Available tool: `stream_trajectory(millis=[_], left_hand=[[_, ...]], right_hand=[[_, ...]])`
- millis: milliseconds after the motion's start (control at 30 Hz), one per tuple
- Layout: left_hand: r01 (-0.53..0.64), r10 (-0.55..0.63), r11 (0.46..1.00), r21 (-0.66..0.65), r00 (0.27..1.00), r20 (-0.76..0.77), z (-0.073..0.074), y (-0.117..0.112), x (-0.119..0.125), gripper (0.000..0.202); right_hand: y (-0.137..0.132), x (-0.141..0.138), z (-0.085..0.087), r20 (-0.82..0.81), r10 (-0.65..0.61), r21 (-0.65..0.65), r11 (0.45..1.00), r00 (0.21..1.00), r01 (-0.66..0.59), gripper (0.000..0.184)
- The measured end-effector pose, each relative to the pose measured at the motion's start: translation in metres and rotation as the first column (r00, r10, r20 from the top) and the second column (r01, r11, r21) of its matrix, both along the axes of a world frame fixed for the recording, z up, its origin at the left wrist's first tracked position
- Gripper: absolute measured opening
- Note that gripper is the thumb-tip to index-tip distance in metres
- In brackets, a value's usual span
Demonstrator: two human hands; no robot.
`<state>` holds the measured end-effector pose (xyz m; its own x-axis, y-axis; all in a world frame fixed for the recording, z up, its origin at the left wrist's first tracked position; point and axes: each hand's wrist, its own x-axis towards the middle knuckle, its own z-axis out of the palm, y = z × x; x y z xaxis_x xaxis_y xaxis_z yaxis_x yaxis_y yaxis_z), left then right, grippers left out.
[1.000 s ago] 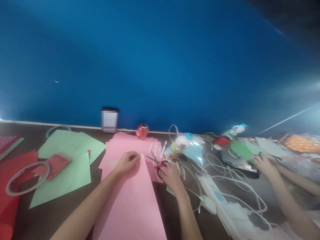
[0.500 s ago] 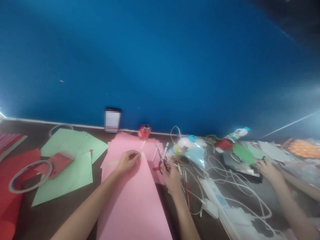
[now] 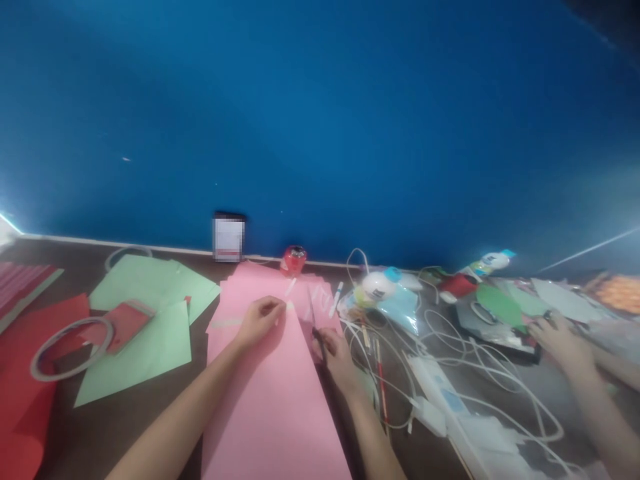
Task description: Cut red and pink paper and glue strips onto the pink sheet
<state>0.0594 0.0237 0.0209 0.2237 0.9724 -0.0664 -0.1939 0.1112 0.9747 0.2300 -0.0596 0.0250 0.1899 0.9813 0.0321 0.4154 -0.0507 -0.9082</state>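
Observation:
My left hand (image 3: 260, 320) is closed in a pinch on the far end of a pink paper sheet (image 3: 275, 407) that lies along the brown table. My right hand (image 3: 336, 357) is closed round a pair of scissors (image 3: 315, 320), whose blades point away from me just beside the pink sheet's right edge. More pink sheets (image 3: 305, 297) lie stacked under and beyond both hands.
Green sheets (image 3: 145, 320), red paper (image 3: 30, 373) and a tape ring (image 3: 70, 347) lie left. A red cup (image 3: 294, 260), glue bottles (image 3: 380, 283), pens, white cables (image 3: 450, 360) and a power strip (image 3: 440, 393) crowd the right. Another person's hand (image 3: 563, 337) works far right. A blue wall rises behind.
My right hand has lifted the scissors off the table and swung them left, up to the pink sheet's edge. My left hand has kept its pinch on the sheet.

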Motion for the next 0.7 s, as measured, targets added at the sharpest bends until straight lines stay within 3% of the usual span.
stream_trajectory(millis=[133, 367, 700], left_hand=[[0.035, -0.034, 0.999, 0.008, 0.999, -0.032, -0.001, -0.002, 0.002, 0.021], [0.092, -0.093, 0.994, -0.053, 0.996, -0.013, 0.004, -0.007, 0.006, 0.027], [0.078, -0.081, 0.993, -0.09, 0.996, -0.03, 0.012, -0.009, 0.005, 0.024]], right_hand=[[-0.002, -0.005, 0.0, -0.054, 0.102, -0.073, 0.992, 0.993, -0.106, 0.025], [-0.003, -0.008, -0.01, -0.143, 0.081, -0.017, 0.996, 0.986, -0.085, 0.024], [-0.002, -0.014, 0.004, -0.143, 0.13, -0.064, 0.988, 0.981, -0.141, 0.029]])
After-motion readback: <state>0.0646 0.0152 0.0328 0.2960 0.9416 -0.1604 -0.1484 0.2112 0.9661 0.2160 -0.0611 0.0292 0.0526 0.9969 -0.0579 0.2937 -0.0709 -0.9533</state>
